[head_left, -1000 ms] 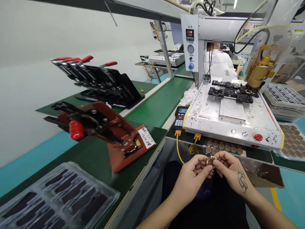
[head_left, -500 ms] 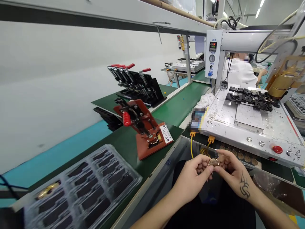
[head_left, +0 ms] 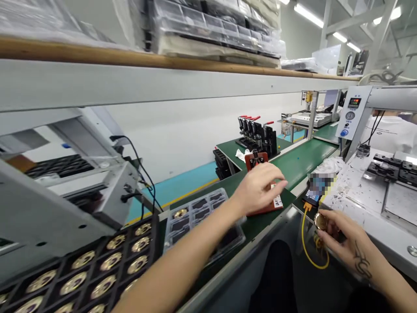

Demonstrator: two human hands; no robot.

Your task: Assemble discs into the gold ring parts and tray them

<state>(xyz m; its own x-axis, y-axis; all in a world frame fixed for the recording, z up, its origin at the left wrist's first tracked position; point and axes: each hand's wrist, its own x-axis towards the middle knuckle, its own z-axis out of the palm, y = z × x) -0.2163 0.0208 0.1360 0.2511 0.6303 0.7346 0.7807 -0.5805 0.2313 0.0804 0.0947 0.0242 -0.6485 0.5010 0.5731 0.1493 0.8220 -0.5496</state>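
Observation:
My right hand [head_left: 342, 237] pinches a round gold watch case [head_left: 321, 221] between thumb and fingers, above the yellow cable. My left hand [head_left: 260, 187] is stretched out over the brown-red clamp fixture [head_left: 265, 209], thumb and fingers apart, with nothing visible between them. It covers much of the fixture, so whether it touches the clamp cannot be made out. Below my left forearm lies a clear plastic tray [head_left: 241, 238] with dark pockets, one of them holding a gold part [head_left: 180, 213].
At lower left, a black tray [head_left: 125, 261] holds several gold ring-shaped parts. A white press machine [head_left: 345, 195] stands at right, with a phone [head_left: 317, 189] beside it. Black clamp fixtures [head_left: 257, 134] sit farther back. A shelf beam [head_left: 195, 82] crosses above.
My left hand has let go of the watch case and moved left to the clamp fixture. My right hand keeps hold of the case. The view has turned left, bringing the black tray into sight.

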